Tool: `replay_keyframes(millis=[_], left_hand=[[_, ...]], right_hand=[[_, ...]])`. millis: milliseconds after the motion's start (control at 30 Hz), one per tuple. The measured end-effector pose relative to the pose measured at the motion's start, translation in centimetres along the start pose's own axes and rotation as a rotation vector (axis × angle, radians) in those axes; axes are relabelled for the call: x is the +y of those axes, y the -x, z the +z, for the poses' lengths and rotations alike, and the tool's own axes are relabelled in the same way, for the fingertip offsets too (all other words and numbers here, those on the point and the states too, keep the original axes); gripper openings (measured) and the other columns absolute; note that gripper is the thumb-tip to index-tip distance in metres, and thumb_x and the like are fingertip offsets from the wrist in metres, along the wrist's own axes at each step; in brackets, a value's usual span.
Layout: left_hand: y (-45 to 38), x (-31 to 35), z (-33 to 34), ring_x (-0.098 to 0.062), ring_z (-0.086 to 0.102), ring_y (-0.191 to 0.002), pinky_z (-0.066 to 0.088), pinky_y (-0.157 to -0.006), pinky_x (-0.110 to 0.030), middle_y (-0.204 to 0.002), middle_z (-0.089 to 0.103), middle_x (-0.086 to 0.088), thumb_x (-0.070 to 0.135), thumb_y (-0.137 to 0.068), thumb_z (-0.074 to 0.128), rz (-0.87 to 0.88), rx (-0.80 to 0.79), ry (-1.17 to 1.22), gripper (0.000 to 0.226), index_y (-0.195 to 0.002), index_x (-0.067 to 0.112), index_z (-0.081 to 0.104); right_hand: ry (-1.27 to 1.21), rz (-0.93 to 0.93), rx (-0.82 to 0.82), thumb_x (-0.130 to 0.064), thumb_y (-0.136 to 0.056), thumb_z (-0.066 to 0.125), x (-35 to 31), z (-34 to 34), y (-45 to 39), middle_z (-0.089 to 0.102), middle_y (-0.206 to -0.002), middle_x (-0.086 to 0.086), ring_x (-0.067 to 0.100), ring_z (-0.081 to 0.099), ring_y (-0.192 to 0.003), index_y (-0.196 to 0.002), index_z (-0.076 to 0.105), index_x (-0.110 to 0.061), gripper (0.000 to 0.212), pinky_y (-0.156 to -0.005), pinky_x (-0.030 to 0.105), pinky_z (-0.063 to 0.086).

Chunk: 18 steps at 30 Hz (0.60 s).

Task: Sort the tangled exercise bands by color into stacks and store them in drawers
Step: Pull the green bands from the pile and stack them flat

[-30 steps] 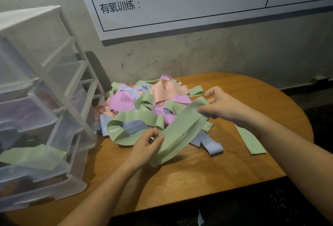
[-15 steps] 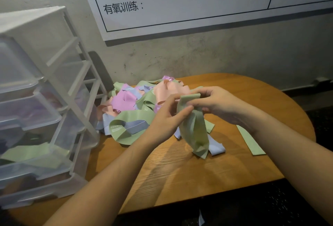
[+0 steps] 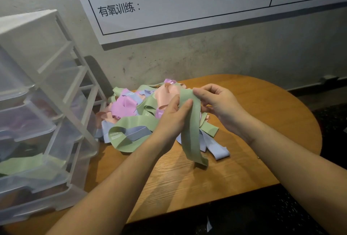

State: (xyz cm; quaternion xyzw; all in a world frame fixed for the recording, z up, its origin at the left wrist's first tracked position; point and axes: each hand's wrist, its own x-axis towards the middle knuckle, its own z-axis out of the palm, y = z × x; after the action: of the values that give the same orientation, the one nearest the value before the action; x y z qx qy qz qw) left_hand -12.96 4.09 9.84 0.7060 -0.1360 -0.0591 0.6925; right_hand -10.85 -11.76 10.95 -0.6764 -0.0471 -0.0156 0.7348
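Exercise bands are the matter in hand, and one green band (image 3: 193, 137) hangs nearest the viewer, folded over at its top and drooping down until its lower loop brushes or nearly brushes the wooden tabletop (image 3: 187, 188) toward the near edge. Both hands hold its upper fold. The left hand (image 3: 174, 114) pinches the fold between thumb and fingers from the left side, and the right hand (image 3: 216, 101) pinches the same fold from the right with curled fingers, so the two ends sit together; the hold looks meant to double the strip into a flat, stackable shape.

Just behind and under the hanging strip lies a pale blue band (image 3: 216, 148), its end pointing toward the right edge of the tabletop. Beyond the hands, against the far edge by the wall, sits the tangled pile (image 3: 135, 111) of green, pink, lilac, peach and blue strips, still looped through one another, so most of the sorting seems left to do.

At the left edge stands a clear plastic drawer unit (image 3: 47, 122), its drawers pulled partly out, probably to take the stacks. A lower drawer already holds a green stack (image 3: 28, 165), the likely home for the held strip. On the wall above hangs a white printed chart (image 3: 187, 6).
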Motion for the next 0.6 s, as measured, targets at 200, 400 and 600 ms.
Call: replay_keyframes(millis=[200,400,600], left_hand=[[0.0,0.4,0.5,-0.024,0.071,-0.101,0.058,-0.088,-0.037,-0.101,0.076,-0.007,0.033,-0.106,0.047,-0.003,0.011,-0.011,0.017,-0.121,0.031,0.056],[-1.7,0.8,0.7,-0.025,0.07,-0.084,0.054,-0.094,-0.051,-0.092,0.068,-0.013,0.027,-0.107,0.039,-0.241,0.108,0.439,0.031,-0.117,0.005,0.059],[-3.0,1.0,0.1,-0.019,0.067,-0.115,0.051,-0.101,-0.041,-0.119,0.072,-0.009,0.027,-0.109,0.035,-0.276,0.146,0.654,0.038,-0.122,0.004,0.064]], right_hand=[[0.074,-0.054,0.043,-0.047,-0.098,0.056,0.6,0.1,0.4,0.064,-0.083,0.003,0.014,0.056,-0.065,-0.099,0.058,-0.021,0.026,-0.058,0.029,0.046],[0.072,-0.017,-0.123,-0.035,-0.096,0.064,2.5,-0.7,2.0,0.07,-0.08,-0.009,0.008,0.063,-0.075,-0.113,0.047,-0.022,0.027,-0.067,0.03,0.047],[0.3,0.02,-0.234,-0.02,-0.099,0.062,4.4,-2.4,2.3,0.076,-0.098,0.002,0.015,0.068,-0.094,-0.102,0.065,-0.021,0.004,-0.081,0.036,0.05]])
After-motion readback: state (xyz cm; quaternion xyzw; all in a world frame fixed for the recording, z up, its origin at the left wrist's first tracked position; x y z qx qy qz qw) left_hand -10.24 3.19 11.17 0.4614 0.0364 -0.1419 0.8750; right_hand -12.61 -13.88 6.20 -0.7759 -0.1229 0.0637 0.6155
